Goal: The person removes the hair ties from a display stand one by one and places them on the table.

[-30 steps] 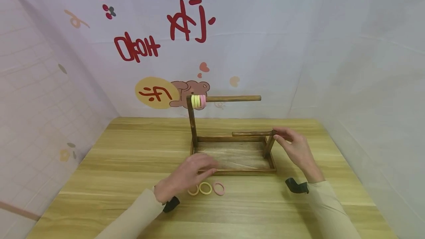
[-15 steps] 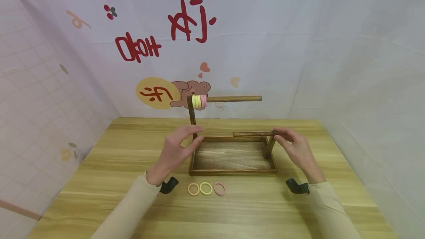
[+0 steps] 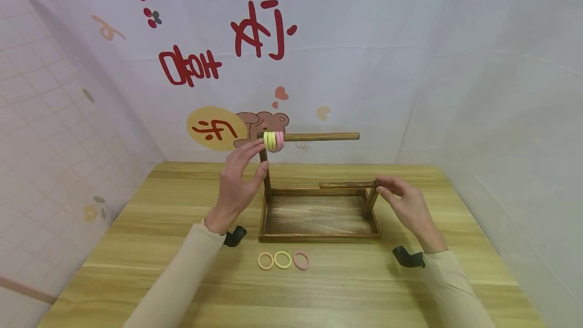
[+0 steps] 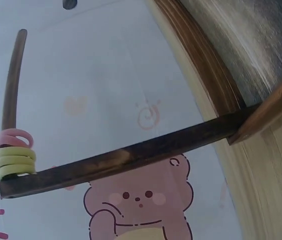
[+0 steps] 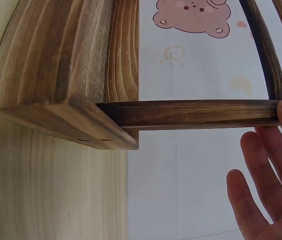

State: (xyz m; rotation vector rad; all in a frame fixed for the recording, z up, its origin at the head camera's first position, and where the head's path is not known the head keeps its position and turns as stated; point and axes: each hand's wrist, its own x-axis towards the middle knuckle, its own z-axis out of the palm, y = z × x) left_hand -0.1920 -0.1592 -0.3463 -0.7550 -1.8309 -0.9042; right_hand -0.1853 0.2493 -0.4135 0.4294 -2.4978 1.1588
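A dark wooden rack [image 3: 319, 238] has a tray base and two posts, each bearing a horizontal rod. On the taller post's upper rod [image 3: 323, 136], yellow rings [image 4: 16, 162] and pink rings [image 4: 15, 137] sit bunched at the post end. My left hand [image 3: 239, 178] is raised beside the taller post [image 3: 266, 178], fingertips right at the outermost yellow ring and thumb spread lower down. My right hand [image 3: 405, 201] pinches the top of the shorter post [image 5: 196, 114], where the lower rod [image 3: 346, 185] joins it; its other fingers are loosely extended.
In front of the rack, an orange ring [image 3: 265, 261], a yellow ring [image 3: 283, 260] and a pink ring [image 3: 301, 260] lie flat on the wooden table [image 3: 346, 292]. A printed white cloth [image 3: 364, 65] hangs behind and at both sides.
My left hand has risen from above the loose rings, past the tray's left side, up to the rings on the upper rod. The right hand keeps its pinch on the shorter post.
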